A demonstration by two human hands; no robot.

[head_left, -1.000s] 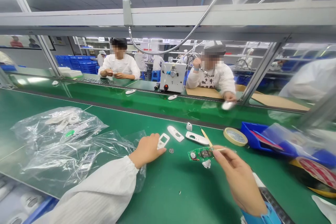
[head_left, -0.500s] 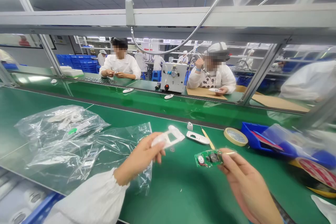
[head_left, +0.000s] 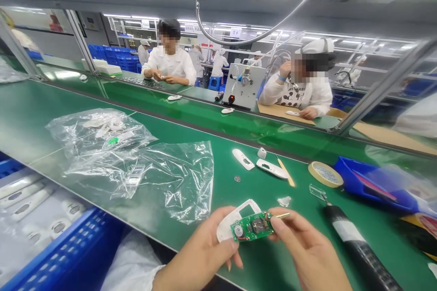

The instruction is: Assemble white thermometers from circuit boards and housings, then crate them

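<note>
Between my two hands, close to the bench's front edge, a green circuit board (head_left: 251,229) lies against a white plastic frame (head_left: 225,226) with a window in it. My left hand (head_left: 205,252) is closed on the frame, its thumb at the board's left end. My right hand (head_left: 302,245) pinches the board's right end, where a thin brass-coloured rod (head_left: 282,215) sticks out. Beyond them lie two white oval shells (head_left: 243,159), a small white cap (head_left: 261,153), a yellow stick (head_left: 286,172), a coin-like disc (head_left: 237,178) and a small clear piece (head_left: 284,201).
Clear plastic bags (head_left: 136,159) with white parts cover the left of the bench. A blue crate (head_left: 64,250) of white shells stands front left. On the right are a black-handled screwdriver (head_left: 358,241), a tape roll (head_left: 325,174) and a blue bin (head_left: 358,186). Two people work across the belt (head_left: 191,116).
My hands have come together and lower, bringing the frame and board into contact. One white shell now lies on the bench, apart from my left hand. The view has tilted down.
</note>
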